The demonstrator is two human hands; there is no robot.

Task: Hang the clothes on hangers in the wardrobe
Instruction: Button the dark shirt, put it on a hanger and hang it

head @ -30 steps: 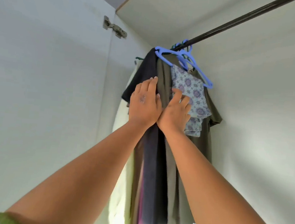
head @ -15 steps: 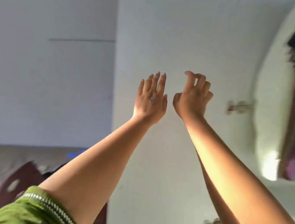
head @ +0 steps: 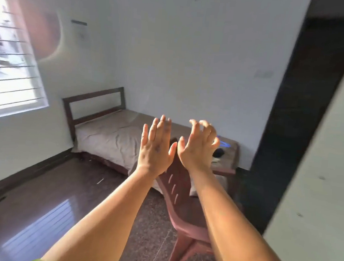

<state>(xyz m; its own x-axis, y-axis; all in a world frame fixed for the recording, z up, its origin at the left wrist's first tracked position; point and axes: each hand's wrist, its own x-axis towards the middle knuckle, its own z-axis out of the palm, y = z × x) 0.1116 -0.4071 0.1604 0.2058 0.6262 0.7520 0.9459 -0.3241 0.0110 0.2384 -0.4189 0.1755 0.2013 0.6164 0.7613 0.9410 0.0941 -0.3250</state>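
Blue hanger [head: 223, 143] lies on bed [head: 113, 134] w/ dark clothes [head: 218, 153]; I've turned from wardrobe, left hand [head: 155, 149] flat, right hand [head: 198, 151] loosely curled, both empty. Next garment pickup, I reckon.

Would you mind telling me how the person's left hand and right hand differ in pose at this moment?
The left hand has its fingers straight and close together, pointing up; the right hand has its fingers spread and curled forward at the tips. The left hand shows its back to the camera, while the right hand is turned more side-on. Both are raised side by side in front of the bed, and both hold nothing.
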